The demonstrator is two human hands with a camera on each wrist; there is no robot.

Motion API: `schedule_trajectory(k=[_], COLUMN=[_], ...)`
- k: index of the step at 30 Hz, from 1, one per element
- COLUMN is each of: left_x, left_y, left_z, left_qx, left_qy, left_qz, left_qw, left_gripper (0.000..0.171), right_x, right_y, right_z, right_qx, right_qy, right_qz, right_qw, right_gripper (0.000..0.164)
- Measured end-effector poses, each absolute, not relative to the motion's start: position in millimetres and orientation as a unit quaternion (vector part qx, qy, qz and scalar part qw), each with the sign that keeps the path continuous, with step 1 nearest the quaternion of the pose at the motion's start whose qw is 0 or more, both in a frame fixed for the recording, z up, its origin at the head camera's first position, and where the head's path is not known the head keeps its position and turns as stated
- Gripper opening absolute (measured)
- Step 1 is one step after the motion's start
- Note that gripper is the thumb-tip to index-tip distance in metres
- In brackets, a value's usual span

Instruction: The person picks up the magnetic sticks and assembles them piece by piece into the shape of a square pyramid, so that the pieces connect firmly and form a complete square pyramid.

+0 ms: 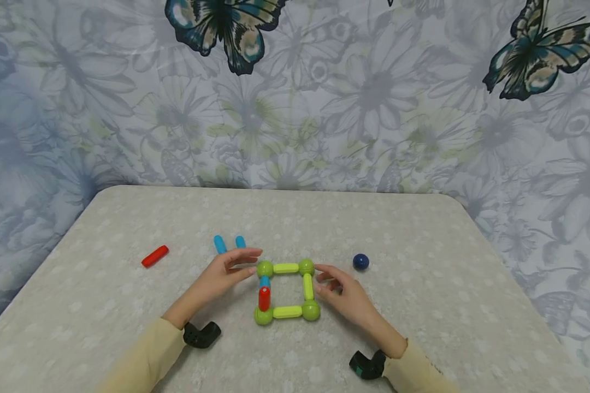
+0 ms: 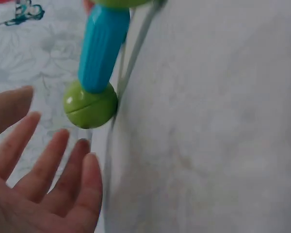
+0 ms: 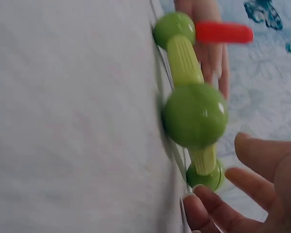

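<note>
In my head view one square frame [image 1: 287,312] lies flat just below centre, made of four green balls [image 1: 311,310], three lime rods [image 1: 308,287] and one blue rod [image 1: 264,281]. Two sides run left to right, two up and down the picture. One red rod [image 1: 264,299] rises from the lower-left ball, its long axis upright, pointing away from the table [image 1: 423,322]; it hides part of the blue side from me.

The left hand [image 1: 228,271] grips nothing, fingers extended just beside the upper-left ball. The right hand [image 1: 346,297], fingers relaxed, holds nothing beside the upper-right ball; I cannot tell whether its fingertips touch.

Further out I count two loose blue rods [image 1: 219,244] left of centre, lower ends hidden by the left hand, one loose red rod [image 1: 155,256] at left, and one navy ball [image 1: 361,262] right of centre. My left wrist view cuts off a green ball at its top edge.
</note>
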State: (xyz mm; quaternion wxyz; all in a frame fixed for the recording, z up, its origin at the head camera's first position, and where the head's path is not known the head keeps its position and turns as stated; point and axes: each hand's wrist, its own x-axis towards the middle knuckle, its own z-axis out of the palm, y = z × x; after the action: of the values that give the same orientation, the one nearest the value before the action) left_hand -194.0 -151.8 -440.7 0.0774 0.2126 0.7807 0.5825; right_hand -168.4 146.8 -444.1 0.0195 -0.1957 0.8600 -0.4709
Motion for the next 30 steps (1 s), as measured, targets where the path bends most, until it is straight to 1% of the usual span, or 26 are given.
schedule_trajectory(k=[3,6,11,17,22,25,30], left_x=[-205,-210,-205,-187,-170,-164,-159], left_y=[-151,-149,-152,-161,-163,-162,-160], left_z=[-443,-443,-443,-443,-441,-441,-444], left_qx=[0.252,0.284,0.286,0.279,0.269,0.269,0.267], left_qy=[0.79,0.792,0.803,0.807,0.808,0.804,0.796], left_qz=[0.55,0.529,0.513,0.509,0.511,0.517,0.527], left_qw=[0.101,0.108,0.101,0.106,0.114,0.122,0.133], left_gripper=[0.039,0.035,0.03,0.03,0.032,0.032,0.031], right_x=[-152,-143,-146,-162,-187,-206,-226], right_y=[146,144,145,152,149,144,141], right_z=[-445,-446,-450,-451,-447,-446,-449], right_qx=[-0.253,-0.299,-0.311,-0.277,-0.249,-0.254,-0.272], right_qy=[0.861,0.857,0.849,0.849,0.858,0.856,0.841], right_qz=[-0.438,-0.418,-0.426,-0.448,-0.445,-0.444,-0.461], right_qw=[0.039,0.043,0.036,0.037,0.054,0.068,0.084], right_gripper=[0.04,0.042,0.038,0.036,0.032,0.028,0.031])
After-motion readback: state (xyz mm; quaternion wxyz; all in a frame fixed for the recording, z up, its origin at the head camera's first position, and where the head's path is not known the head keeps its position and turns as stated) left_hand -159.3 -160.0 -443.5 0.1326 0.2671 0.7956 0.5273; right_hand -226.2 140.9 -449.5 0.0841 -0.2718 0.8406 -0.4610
